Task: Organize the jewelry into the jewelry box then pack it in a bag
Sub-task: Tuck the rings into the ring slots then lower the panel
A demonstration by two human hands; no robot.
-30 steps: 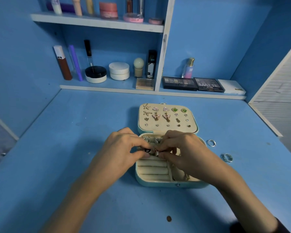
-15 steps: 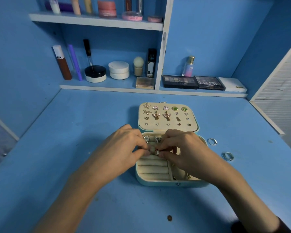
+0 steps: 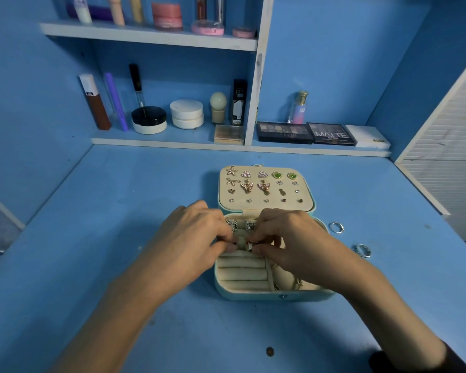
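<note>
A small teal jewelry box [image 3: 256, 294] lies open on the blue desk, its cream lid [image 3: 306, 195] laid back and studded with several earrings. Cream ring rolls [image 3: 242, 273] fill the front left of the tray. Both hands meet over the middle rolls. My left hand [image 3: 191, 238] and my right hand [image 3: 288, 238] pinch a silver ring [image 3: 249, 246] between thumbs and fingertips at a roll slot. Two ornate silver rings [image 3: 241, 225] sit in the back roll. My right hand hides most of the right compartment.
Two loose silver rings lie on the desk right of the box, one ring [image 3: 336, 227] nearer it and another ring [image 3: 362, 250] further out. Cosmetics and eyeshadow palettes [image 3: 304, 132] line the back shelves. A white louvred door [image 3: 447, 168] stands at right. A coin [image 3: 270, 351] lies near the front.
The dark-topped ring between my fingertips has sunk lower among the rolls. Both hands stay in the same place over the tray.
</note>
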